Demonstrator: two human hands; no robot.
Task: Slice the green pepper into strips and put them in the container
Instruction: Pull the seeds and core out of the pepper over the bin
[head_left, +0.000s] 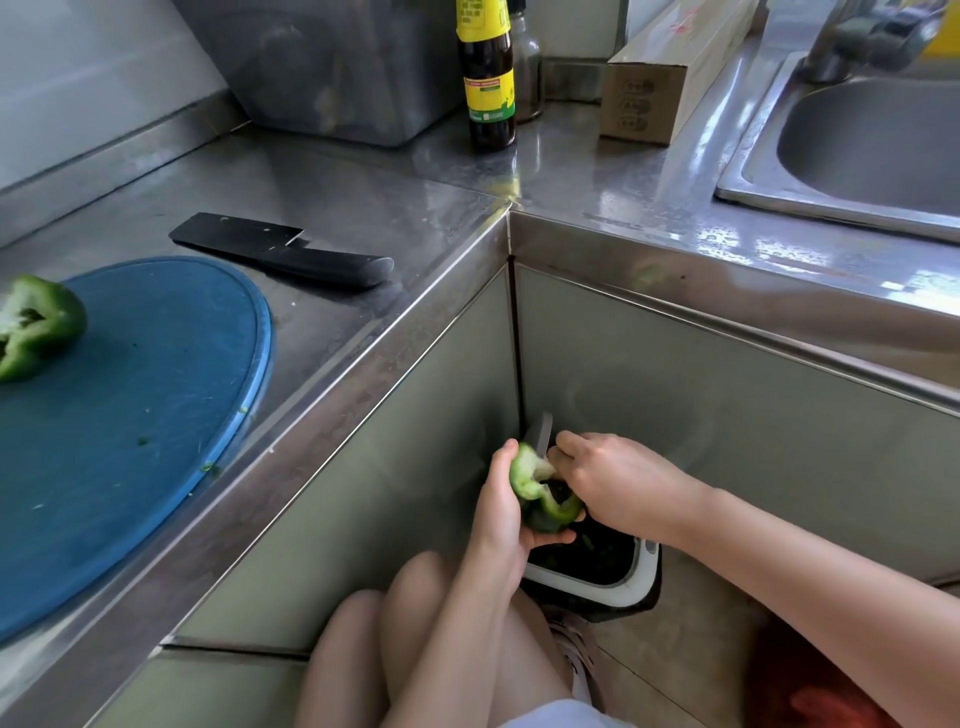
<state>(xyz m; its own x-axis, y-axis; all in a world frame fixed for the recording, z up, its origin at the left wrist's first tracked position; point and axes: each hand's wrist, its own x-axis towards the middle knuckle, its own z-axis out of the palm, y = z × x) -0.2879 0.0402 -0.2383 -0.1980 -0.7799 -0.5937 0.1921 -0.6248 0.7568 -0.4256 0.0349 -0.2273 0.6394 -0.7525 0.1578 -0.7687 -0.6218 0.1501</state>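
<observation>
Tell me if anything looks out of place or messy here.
Only minor mess: small green scraps dot the blue cutting board near its right rim. The knife lies on the counter beside the board. Nothing looks spilled or damaged.

Bright daylight, glare on steel counter, wide-angle edge distortion.

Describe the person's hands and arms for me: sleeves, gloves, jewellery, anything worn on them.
The left hand and right hand are ungloved, and no ring, watch or bracelet shows on either. No sleeve comes into view above them: both are uncovered right up to the picture's edge.
</observation>
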